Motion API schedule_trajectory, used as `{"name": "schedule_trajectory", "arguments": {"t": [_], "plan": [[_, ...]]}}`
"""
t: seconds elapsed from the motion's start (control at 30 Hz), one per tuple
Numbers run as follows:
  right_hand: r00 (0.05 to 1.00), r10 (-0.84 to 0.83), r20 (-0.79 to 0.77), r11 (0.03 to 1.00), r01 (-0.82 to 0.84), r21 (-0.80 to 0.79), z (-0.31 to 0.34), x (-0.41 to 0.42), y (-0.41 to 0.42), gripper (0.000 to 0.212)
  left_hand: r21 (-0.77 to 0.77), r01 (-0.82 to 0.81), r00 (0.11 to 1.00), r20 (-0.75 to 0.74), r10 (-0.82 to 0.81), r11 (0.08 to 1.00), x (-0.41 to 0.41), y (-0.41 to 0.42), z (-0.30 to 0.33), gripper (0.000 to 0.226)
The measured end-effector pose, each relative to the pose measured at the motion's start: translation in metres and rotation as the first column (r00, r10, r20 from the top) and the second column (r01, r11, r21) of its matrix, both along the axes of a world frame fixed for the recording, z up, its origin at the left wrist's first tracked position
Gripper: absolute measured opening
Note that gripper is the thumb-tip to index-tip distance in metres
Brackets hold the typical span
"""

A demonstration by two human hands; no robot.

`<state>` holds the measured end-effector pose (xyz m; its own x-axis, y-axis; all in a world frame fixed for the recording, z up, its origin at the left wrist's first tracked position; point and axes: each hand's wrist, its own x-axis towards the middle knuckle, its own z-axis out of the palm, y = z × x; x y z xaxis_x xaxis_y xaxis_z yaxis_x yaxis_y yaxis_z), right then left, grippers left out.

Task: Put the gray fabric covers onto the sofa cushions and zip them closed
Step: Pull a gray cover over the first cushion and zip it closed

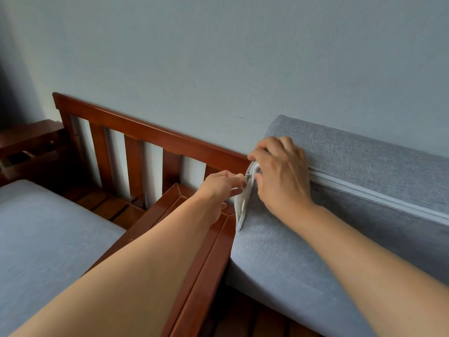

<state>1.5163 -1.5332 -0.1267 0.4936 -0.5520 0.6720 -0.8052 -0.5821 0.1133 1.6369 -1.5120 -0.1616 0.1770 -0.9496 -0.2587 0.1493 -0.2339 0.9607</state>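
Observation:
A grey covered cushion (340,181) stands on edge on the right, leaning toward the wall. Its pale zipper (379,196) runs shut along the upper edge from the right. At the left corner the zipper turns downward and gapes open below the slider, showing white lining (240,210). My left hand (218,188) pinches the metal zipper pull (247,176) at that corner. My right hand (279,176) presses on the cushion corner and holds the cover fabric beside the slider.
A dark red wooden sofa frame has a slatted backrest (136,142) and an armrest rail (201,249) running between the seats. Another grey covered seat cushion (48,234) lies on the left. A grey wall (218,57) is behind.

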Motion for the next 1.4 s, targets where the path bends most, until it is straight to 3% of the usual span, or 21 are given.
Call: {"name": "schedule_trajectory", "arguments": {"t": [0.3,0.47,0.57,0.63,0.73,0.9,0.97,1.13,1.27,1.33,1.4], "plan": [[0.997,-0.021,-0.072,1.000,0.022,0.016,0.009,0.001,-0.003,0.027,-0.121,0.021,0.984,0.178,0.001,0.992,0.011,-0.013,-0.008,0.039],[0.989,-0.063,-0.137,0.993,0.048,-0.109,0.002,0.005,0.001,0.013,-0.061,0.038,0.974,0.227,-0.023,0.997,0.008,-0.016,-0.046,0.034],[0.962,-0.093,-0.255,0.989,0.060,-0.137,-0.015,0.004,0.005,0.016,-0.008,0.036,0.976,0.216,-0.033,0.999,0.003,-0.019,-0.073,0.037],[0.932,-0.127,-0.340,0.985,0.078,-0.154,-0.030,0.004,0.009,0.019,0.017,0.041,0.970,0.241,-0.044,0.999,0.002,-0.022,-0.087,0.036],[0.877,-0.188,-0.442,0.967,0.087,-0.239,-0.050,0.004,0.008,0.042,0.038,0.047,0.949,0.309,-0.057,0.998,0.001,-0.027,-0.107,0.036],[0.670,-0.330,-0.665,0.934,0.131,-0.332,-0.092,-0.003,0.003,0.057,0.101,0.029,0.883,0.465,-0.073,0.994,-0.001,-0.036,-0.148,0.023],[0.646,-0.329,-0.689,0.938,0.139,-0.318,-0.107,-0.007,0.000,0.062,0.123,0.024,0.849,0.522,-0.085,0.992,-0.002,-0.039,-0.164,0.026],[0.671,-0.294,-0.681,0.951,0.131,-0.281,-0.118,-0.010,-0.003,0.062,0.140,0.003,0.842,0.534,-0.078,0.990,-0.011,-0.048,-0.183,0.029],[0.770,-0.193,-0.608,0.975,0.084,-0.204,-0.110,-0.011,0.002,0.060,0.224,0.029,0.708,0.684,-0.178,0.974,-0.015,-0.051,-0.170,0.036],[0.824,-0.148,-0.547,0.981,0.053,-0.185,-0.102,-0.010,0.008,0.058,0.221,0.036,0.717,0.673,-0.179,0.975,-0.016,-0.050,-0.161,0.034],[0.877,-0.116,-0.466,0.984,0.039,-0.172,-0.087,-0.009,0.013,0.057,0.136,0.027,0.809,0.579,-0.102,0.990,-0.017,-0.046,-0.143,0.019]]}}
